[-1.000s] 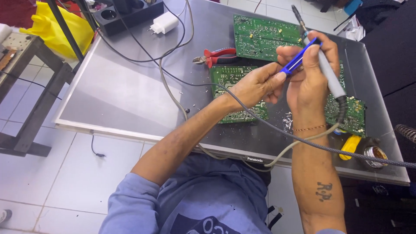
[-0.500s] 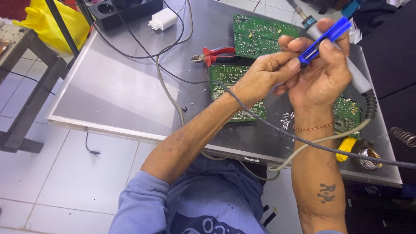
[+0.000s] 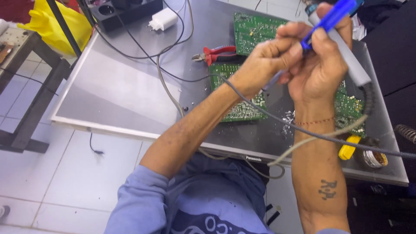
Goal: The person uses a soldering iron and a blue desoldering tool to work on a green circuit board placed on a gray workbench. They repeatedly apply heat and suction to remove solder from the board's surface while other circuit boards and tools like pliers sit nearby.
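I see both hands up in the air, close together, above the big grey panel [image 3: 130, 91] that lies flat like a table top. My right hand [image 3: 318, 71] is closed around a soldering iron [image 3: 346, 56], with its grey handle running down past my palm and its thick cord hanging off the back end. The tip points up and away, out of my view. I think it is held that way so the hot end stays far from skin.

My left hand [image 3: 264, 65] is closed too. It pinches the low end of a blue pen-shaped tool [image 3: 327, 21], and the right thumb rests on that same tool (so both hands share it). I cannot tell just what the blue tool is.

Under the hands lies a green circuit board [image 3: 240, 108], with a second green board [image 3: 255, 28] farther away. Red-handled cutters [image 3: 216, 53] lie between the two boards, near enough to grab. A white plug adapter [image 3: 164, 19] sits by a black power strip [image 3: 125, 9] at the far edge.

A grey cable [image 3: 277, 119] runs across my left arm and off to the right. It could snag. A yellow-handled tool [image 3: 349, 147] and a small round tin [image 3: 375, 158] sit very near the front right edge. The left half of the panel has the most open room
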